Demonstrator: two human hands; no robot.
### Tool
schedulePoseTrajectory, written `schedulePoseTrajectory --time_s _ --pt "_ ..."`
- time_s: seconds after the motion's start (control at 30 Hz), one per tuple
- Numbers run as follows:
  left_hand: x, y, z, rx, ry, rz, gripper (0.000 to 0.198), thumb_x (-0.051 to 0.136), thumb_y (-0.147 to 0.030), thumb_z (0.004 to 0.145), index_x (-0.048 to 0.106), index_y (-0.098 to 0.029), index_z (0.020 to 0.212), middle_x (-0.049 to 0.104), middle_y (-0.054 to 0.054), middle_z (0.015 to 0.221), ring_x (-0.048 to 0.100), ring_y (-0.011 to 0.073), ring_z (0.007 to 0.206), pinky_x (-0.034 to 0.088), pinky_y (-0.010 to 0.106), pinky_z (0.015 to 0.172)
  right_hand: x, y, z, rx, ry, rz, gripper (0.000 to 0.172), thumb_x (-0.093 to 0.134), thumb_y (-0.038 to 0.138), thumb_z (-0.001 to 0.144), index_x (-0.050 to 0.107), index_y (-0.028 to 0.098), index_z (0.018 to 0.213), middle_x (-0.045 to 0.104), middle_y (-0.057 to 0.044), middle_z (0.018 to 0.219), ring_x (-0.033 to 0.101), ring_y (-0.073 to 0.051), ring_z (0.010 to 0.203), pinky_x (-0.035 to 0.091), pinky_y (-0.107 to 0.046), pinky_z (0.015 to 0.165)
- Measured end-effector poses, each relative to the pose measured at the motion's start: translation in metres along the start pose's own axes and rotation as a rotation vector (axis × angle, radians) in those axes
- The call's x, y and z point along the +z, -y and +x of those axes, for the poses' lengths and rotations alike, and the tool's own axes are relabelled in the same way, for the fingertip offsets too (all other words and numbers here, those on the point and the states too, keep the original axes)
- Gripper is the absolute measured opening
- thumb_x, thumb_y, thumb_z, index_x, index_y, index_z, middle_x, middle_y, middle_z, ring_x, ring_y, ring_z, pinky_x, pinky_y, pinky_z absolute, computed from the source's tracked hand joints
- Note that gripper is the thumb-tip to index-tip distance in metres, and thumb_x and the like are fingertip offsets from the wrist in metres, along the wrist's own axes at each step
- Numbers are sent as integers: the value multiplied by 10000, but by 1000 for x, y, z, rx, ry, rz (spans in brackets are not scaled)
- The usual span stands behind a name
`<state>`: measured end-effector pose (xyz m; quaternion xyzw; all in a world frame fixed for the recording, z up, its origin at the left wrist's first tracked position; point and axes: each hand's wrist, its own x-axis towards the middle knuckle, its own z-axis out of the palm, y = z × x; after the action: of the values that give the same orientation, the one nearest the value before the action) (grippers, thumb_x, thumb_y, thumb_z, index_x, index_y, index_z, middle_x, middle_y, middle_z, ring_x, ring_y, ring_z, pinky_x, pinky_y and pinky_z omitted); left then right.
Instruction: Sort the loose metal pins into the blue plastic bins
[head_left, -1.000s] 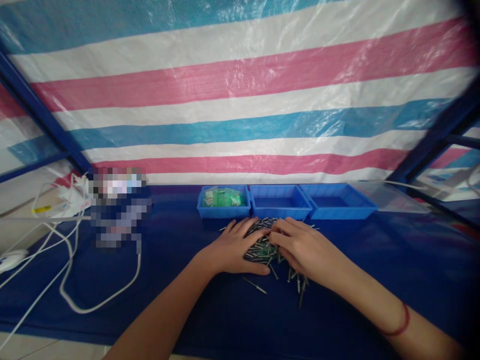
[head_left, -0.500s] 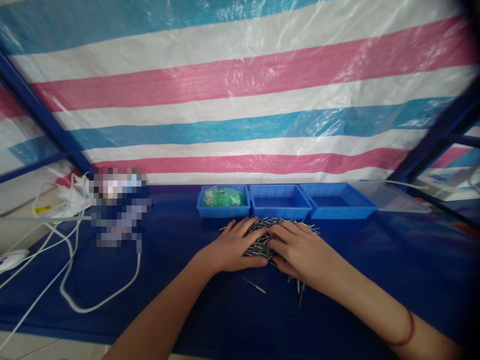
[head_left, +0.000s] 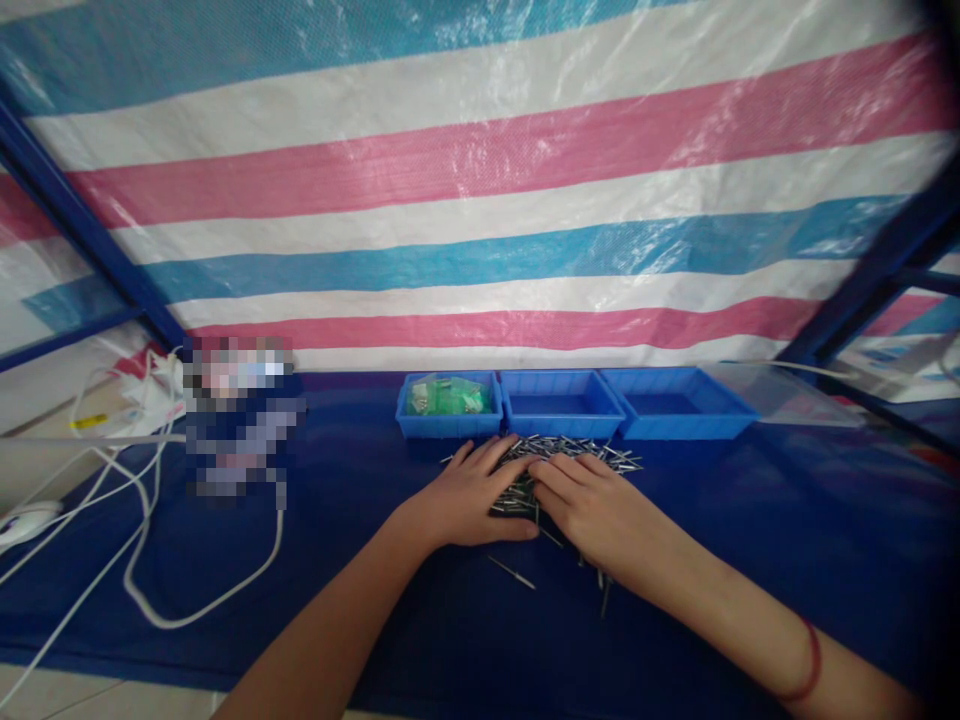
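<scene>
A heap of thin metal blind rivets lies on the dark blue tabletop. My left hand rests flat along the heap's left side, fingers spread and thumb stretched toward the right. Over the heap's near right part curves my right hand, fingers bent but not closed into a fist, their tips by the left index finger. Its thumb is hidden, and I see nothing lifted in it. One loose rivet lies nearer to me, apart from the heap. A few more stick out below the right hand.
Behind the heap stand a blue bin with green-and-clear bags and two bins, the middle bin and the right bin. A clear sheet lies at right. White cables cross the left side. A striped tarp hangs behind.
My right hand's fingers have drawn closer together and its thumb has gone out of sight. More of the heap's far right part shows. The left hand stays almost in place.
</scene>
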<state>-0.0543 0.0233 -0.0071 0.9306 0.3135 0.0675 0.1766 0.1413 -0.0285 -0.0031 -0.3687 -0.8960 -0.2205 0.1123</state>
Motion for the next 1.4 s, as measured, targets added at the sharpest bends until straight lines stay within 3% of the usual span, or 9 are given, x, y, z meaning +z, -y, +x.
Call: schedulePoseTrajectory --time_s 0.33,0.53,0.8,1.07,1.27,1.4 --pt "-6 -4 0 -20 -65 -24 819 618 -615 744 299 -302 1430 286 87 1505 290 330 1357 230 509 1111 -13 -4 0 59 6 27 219 494 72 820 631 110 986 600 -132 1121 535 -281 975 434 -421 810" --pt "-10 -6 4 -19 -188 -27 603 521 -548 854 395 -286 1383 437 77 1394 431 278 1251 344 426 1048 -15 -14 -5 166 -39 79 242 435 84 874 573 126 1068 570 -140 1139 560 -264 962 461 -405 817" --pt "-17 -13 9 57 -364 -61 238 517 -351 913 598 -207 1085 620 56 1100 553 209 1054 405 345 945 -20 -21 -2 337 -118 465 170 362 177 936 528 164 970 550 -121 1036 594 -221 893 503 -371 793" --pt "-12 -11 13 -19 -424 -150 175 520 -318 908 614 -186 974 654 51 959 602 196 911 452 300 811 -6 -28 -2 476 -152 673 161 388 222 937 546 189 926 567 -85 968 585 -205 893 473 -372 828" --pt "-10 -10 15 -85 -509 -227 165 550 -292 889 621 -169 973 650 53 929 610 193 889 448 293 799 0 -27 -2 545 -138 707 205 489 352 902 581 199 1002 612 -65 948 591 -206 845 469 -352 757" --pt "-9 -10 15 -52 -519 -276 165 564 -307 880 645 -172 931 656 44 897 614 184 864 446 280 789 3 -24 0 630 -138 815 275 526 383 877 569 200 1077 629 -38 849 584 -180 717 460 -309 664"
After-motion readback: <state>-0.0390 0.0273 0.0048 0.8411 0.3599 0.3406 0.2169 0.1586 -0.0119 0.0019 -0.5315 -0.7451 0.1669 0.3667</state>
